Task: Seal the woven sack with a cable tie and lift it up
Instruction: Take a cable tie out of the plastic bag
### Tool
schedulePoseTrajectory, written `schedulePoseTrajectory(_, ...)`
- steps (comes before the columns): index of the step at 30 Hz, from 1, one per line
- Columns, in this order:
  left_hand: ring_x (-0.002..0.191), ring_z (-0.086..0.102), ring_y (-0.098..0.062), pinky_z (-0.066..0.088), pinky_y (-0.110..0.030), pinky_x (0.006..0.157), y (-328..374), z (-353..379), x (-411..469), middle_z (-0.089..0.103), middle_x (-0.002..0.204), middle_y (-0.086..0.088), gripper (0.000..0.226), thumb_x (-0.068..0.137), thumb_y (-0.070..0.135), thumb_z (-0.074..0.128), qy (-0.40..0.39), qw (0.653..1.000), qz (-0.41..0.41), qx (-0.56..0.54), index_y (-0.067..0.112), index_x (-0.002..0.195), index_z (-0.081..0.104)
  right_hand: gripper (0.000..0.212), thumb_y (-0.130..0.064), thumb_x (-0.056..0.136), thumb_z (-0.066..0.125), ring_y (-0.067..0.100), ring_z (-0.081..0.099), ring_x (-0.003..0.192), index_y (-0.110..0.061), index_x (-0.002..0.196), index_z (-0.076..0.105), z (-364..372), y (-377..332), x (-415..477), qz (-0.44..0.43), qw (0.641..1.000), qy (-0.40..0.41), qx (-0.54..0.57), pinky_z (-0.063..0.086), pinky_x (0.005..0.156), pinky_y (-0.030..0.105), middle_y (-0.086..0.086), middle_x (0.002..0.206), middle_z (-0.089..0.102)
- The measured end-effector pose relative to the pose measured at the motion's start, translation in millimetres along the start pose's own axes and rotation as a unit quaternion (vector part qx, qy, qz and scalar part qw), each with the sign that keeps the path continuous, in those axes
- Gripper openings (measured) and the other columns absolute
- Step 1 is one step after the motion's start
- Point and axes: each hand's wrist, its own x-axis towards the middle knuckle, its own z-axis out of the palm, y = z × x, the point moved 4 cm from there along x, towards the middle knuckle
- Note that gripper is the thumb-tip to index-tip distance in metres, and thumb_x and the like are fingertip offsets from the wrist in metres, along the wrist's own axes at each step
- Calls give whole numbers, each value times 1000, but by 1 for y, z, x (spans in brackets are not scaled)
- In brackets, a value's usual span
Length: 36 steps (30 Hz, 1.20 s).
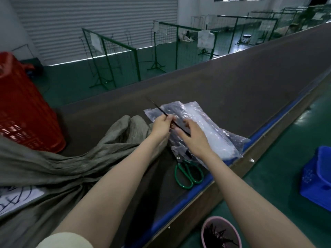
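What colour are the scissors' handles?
Green; the scissors show clearly in the head view, lying near the table's edge.

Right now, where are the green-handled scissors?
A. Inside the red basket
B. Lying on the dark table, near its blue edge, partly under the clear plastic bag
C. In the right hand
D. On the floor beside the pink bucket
B: the scissors lie on the table with their blades tucked under the plastic bag; neither hand touches them.
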Motion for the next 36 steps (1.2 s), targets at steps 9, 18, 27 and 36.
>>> schedulePoseTrajectory(9, 29, 49, 5, 38, -9, 39, -9, -80, -24, 51, 65, -4, 38, 100, 7, 32, 53, 997, -33, -39, 16, 66, 49, 28, -23, 96, 41, 34, 61, 102, -12, 109, 63, 69, -43, 7, -21, 997, -74, 17, 43, 81, 33, 19, 108, 68)
schedulePoseTrajectory(18, 56, 48, -14, 47, -27, 62, 3, -148, -36, 52, 67, -3, 39, 100, 10, 32, 175, 983, -27, -58, 15, 66, 50, 28, -20, 97, 37, 34, 60, 98, -11, 111, 60, 102, -69, 7, -68, 992, -104, 21, 46, 80, 39, 16, 107, 67)
schedulePoseTrajectory(27, 57, 51, -10, 48, -20, 60, 3, -141, -34, 53, 69, -1, 37, 100, 12, 33, 220, 969, -15, -111, 16, 67, 50, 26, -16, 96, 34, 35, 57, 111, -9, 115, 51, 87, -18, -2, 22, 979, -97, -177, 41, 89, 42, 15, 120, 63)
schedulePoseTrajectory(36, 57, 49, -13, 46, -19, 50, -10, -88, -32, 50, 67, -3, 32, 100, 20, 34, 101, 988, -67, -100, 17, 71, 45, 26, -14, 97, 37, 40, 61, 94, -4, 115, 54, 47, 10, -9, 38, 976, 14, -212, 43, 72, 39, 26, 102, 66)
